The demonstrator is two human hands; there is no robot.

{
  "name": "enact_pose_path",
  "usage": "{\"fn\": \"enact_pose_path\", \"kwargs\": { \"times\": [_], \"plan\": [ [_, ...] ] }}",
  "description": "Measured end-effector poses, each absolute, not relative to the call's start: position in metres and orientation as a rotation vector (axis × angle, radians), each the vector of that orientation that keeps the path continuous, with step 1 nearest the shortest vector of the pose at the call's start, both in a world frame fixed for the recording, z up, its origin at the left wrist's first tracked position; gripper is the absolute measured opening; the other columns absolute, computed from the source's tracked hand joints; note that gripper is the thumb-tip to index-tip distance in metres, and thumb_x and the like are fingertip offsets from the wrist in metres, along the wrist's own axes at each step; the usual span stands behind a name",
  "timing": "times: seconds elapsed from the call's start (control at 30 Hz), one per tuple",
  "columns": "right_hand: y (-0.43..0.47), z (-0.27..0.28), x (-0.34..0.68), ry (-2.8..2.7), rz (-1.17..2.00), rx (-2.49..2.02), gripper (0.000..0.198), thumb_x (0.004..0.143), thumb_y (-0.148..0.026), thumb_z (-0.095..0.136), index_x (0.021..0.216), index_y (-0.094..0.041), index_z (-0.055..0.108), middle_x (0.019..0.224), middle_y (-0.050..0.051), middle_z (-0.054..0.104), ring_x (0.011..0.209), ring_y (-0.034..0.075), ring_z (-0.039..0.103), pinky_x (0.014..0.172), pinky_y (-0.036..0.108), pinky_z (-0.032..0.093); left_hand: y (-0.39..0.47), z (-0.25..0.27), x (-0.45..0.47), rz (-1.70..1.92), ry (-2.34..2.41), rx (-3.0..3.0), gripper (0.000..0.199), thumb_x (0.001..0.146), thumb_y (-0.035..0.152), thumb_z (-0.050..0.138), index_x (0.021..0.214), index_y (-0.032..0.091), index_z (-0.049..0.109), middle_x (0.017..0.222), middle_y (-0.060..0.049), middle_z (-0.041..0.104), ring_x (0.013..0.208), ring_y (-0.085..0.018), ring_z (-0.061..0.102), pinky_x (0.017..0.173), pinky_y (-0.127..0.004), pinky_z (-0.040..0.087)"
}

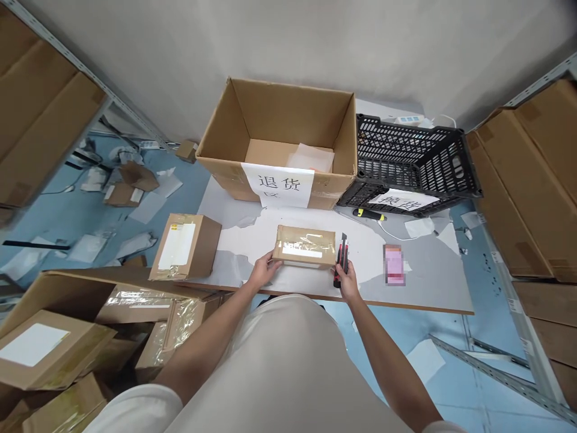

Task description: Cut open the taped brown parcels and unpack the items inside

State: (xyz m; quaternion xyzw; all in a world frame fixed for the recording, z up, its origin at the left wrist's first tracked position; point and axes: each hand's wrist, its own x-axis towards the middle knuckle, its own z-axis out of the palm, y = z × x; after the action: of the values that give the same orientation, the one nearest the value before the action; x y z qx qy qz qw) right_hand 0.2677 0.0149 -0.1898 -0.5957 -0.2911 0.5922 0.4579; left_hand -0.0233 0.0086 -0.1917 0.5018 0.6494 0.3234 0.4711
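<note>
- Far left: brown cartons (40, 114) are carried on a metal-framed shelf; paper and packaging are scattered over the blue floor (171, 159) beside it.
- Near left: several taped parcels are contained in a large open carton (76, 291).
- Left end of the table (437, 279): a labelled parcel (205, 249) is stood near the edge, its white label facing the near side.
- Near centre: the left corner of a taped parcel (306, 240) is gripped by the left hand (264, 270). This parcel is positioned near the table's near edge; a white label is shown on its top beneath clear tape.
- Far centre: an open box (293, 114) is placed behind the taped parcel; a sheet with printed characters is attached to its near wall, and pale, flat material is contained inside.
- Right of the taped parcel: a black-and-red utility knife (343, 255) is gripped in the right hand (347, 281), close against the parcel's right end. Whether the parcel is touched by this hand cannot be determined.
- Far right: a black plastic crate (412, 162) is placed beside the open box; a yellow-and-black handled tool (369, 214) is laid before it.
- Right: a blurred pink object (394, 264) is laid flat on the table.
</note>
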Motion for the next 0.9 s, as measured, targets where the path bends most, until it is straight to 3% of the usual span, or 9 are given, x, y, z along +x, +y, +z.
{"fn": "enact_pose_path", "kwargs": {
  "times": [0.27, 0.43, 0.5, 0.6, 0.73, 0.9],
  "plan": [
    [0.031, -0.175, 0.270, -0.850, 1.386, -1.478, 0.043, 0.071, -0.046, 0.066, 0.105, -0.024, 0.049, 0.106, 0.004, 0.066, 0.090, 0.015, 0.064, 0.081, 0.034, 0.051, 0.034, -0.166, -0.016, 0.661, 1.902, 1.425, 0.043, 0.082, 0.053, 0.045, 0.078, 0.016, 0.067, 0.072, -0.004, 0.064, 0.066, -0.016, 0.055, 0.065, -0.027, 0.042],
    [0.036, -0.178, 0.268, -0.943, 1.378, -1.547, 0.044, 0.071, -0.046, 0.065, 0.105, -0.022, 0.050, 0.107, 0.006, 0.065, 0.087, 0.016, 0.064, 0.077, 0.035, 0.052, 0.044, -0.173, -0.017, 0.576, 1.945, 1.467, 0.049, 0.083, 0.054, 0.042, 0.060, 0.016, 0.063, 0.061, -0.004, 0.058, 0.061, -0.016, 0.052, 0.061, -0.027, 0.038],
    [0.035, -0.182, 0.266, -0.938, 1.370, -1.561, 0.044, 0.071, -0.046, 0.064, 0.105, -0.021, 0.051, 0.108, 0.007, 0.066, 0.089, 0.017, 0.064, 0.079, 0.036, 0.052, 0.044, -0.179, -0.019, 0.592, 1.898, 1.443, 0.047, 0.082, 0.053, 0.042, 0.065, 0.016, 0.066, 0.064, -0.004, 0.060, 0.064, -0.017, 0.054, 0.064, -0.029, 0.041],
    [0.032, -0.185, 0.264, -0.905, 1.370, -1.522, 0.044, 0.072, -0.047, 0.063, 0.105, -0.021, 0.050, 0.112, 0.008, 0.065, 0.100, 0.019, 0.062, 0.086, 0.038, 0.050, 0.038, -0.189, -0.024, 0.631, 1.840, 1.419, 0.041, 0.083, 0.047, 0.043, 0.088, 0.016, 0.070, 0.079, -0.006, 0.066, 0.073, -0.019, 0.059, 0.072, -0.031, 0.045],
    [0.019, -0.186, 0.266, -0.871, 1.421, -1.456, 0.045, 0.073, -0.047, 0.063, 0.107, -0.021, 0.047, 0.119, 0.010, 0.062, 0.110, 0.021, 0.058, 0.091, 0.042, 0.047, 0.021, -0.202, -0.035, 0.680, 1.762, 1.382, 0.042, 0.085, 0.033, 0.034, 0.110, 0.016, 0.064, 0.101, -0.007, 0.067, 0.090, -0.018, 0.063, 0.084, -0.033, 0.048],
    [-0.004, -0.188, 0.271, -0.756, 1.481, -1.431, 0.044, 0.073, -0.044, 0.066, 0.107, -0.024, 0.048, 0.119, 0.008, 0.062, 0.109, 0.019, 0.059, 0.092, 0.040, 0.047, -0.006, -0.217, -0.045, 0.689, 1.593, 1.378, 0.052, 0.070, 0.021, 0.048, 0.121, 0.017, 0.057, 0.119, -0.007, 0.062, 0.109, -0.023, 0.058, 0.092, -0.038, 0.048]
  ]
}}
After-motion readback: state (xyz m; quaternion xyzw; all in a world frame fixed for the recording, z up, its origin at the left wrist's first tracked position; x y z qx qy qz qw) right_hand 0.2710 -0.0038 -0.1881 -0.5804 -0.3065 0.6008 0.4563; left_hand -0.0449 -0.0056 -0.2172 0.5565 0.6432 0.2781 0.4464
